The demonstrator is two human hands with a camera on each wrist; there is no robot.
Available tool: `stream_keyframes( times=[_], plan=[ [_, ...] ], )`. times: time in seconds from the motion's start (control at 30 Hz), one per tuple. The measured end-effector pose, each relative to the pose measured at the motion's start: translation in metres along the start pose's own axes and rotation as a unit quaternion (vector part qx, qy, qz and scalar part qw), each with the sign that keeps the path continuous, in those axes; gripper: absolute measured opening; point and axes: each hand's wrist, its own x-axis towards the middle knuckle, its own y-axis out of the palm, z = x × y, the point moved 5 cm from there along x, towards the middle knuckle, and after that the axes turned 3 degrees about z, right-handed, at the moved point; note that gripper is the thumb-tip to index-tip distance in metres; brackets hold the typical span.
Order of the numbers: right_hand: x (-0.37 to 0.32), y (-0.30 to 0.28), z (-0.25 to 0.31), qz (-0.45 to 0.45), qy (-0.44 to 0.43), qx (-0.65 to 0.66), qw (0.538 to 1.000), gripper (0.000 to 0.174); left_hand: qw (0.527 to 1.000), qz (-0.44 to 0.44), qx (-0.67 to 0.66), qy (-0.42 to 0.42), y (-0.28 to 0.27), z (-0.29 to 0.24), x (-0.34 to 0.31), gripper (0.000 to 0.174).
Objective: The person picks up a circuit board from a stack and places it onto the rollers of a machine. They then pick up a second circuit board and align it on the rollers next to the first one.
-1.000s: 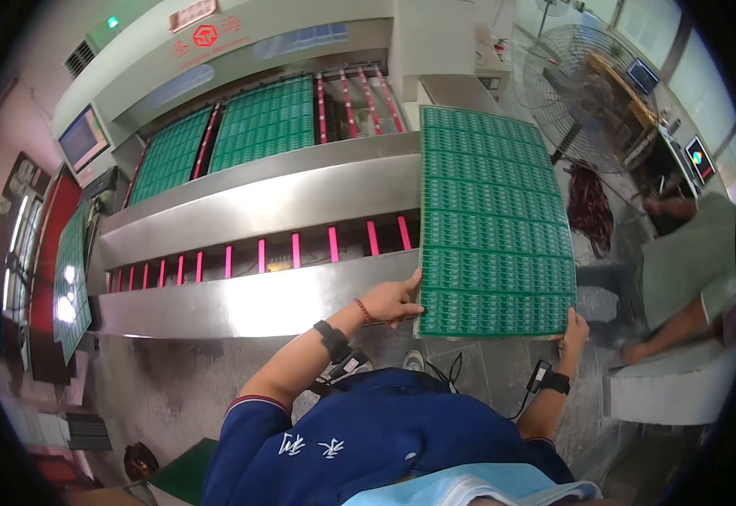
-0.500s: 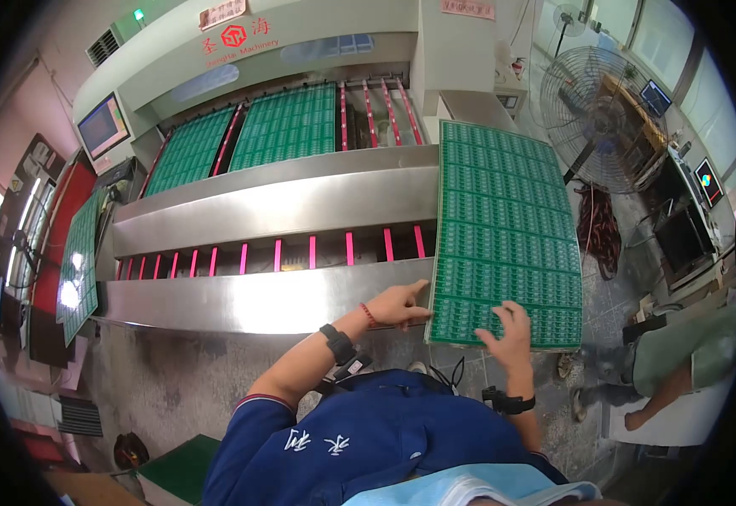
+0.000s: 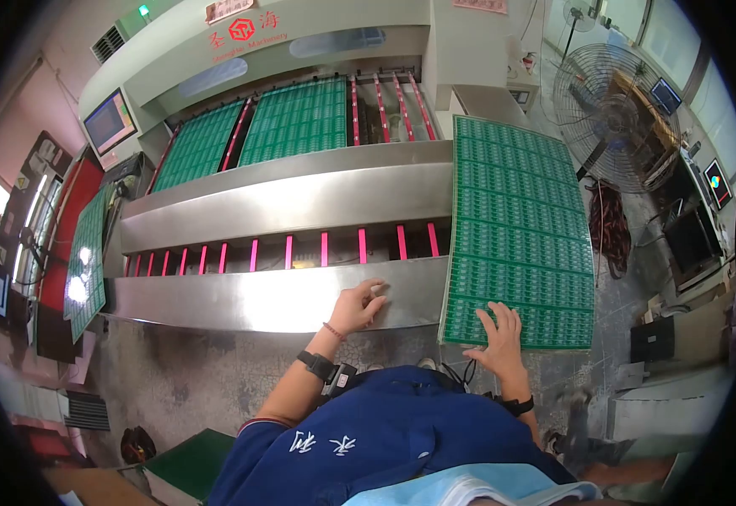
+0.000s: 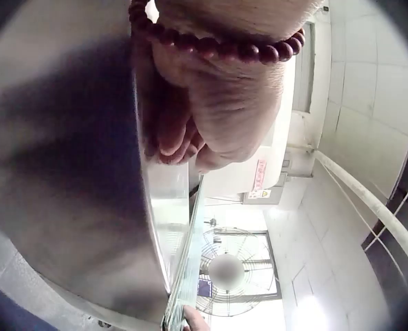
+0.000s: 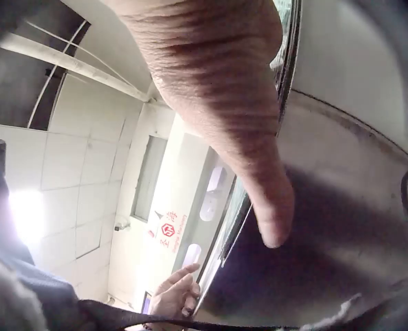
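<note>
A stack of green circuit board panels [image 3: 520, 244] lies at the right end of the machine's steel front. My right hand [image 3: 503, 346] is at the stack's near edge, its fingers spread and slightly bent over the top panel. In the right wrist view, the thumb [image 5: 276, 214] points out past the panel edge. My left hand [image 3: 358, 305] hovers close over the lower steel ledge [image 3: 250, 295], left of the stack, with loosely bent fingers and nothing in them. Two more green panels [image 3: 293, 122] lie inside the machine.
Pink support bars [image 3: 324, 250] show in the slot between the steel ledges. A control screen [image 3: 109, 122] stands at the left, near another shiny green panel [image 3: 87, 266]. At the right are a large caged fan [image 3: 612, 118] and a dark red bundle [image 3: 607, 228].
My left hand has left the stack's left edge and moved left over the ledge. My right hand has moved from the near right corner to the near edge. The head view has shifted.
</note>
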Motion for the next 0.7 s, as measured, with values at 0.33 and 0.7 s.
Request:
stream_keyframes(
  times=[0.33,0.7],
  plan=[
    [0.0059,-0.0003,0.0009,0.009,0.004,-0.006,1.000,0.085,0.995,-0.054,0.055,0.065,0.0023,0.0018,0.0006,0.027],
    [0.0030,0.0053,-0.0004,0.000,0.006,-0.023,1.000,0.079,0.992,-0.073,0.064,0.078,0.0034,-0.0021,0.0003,0.021]
  ],
)
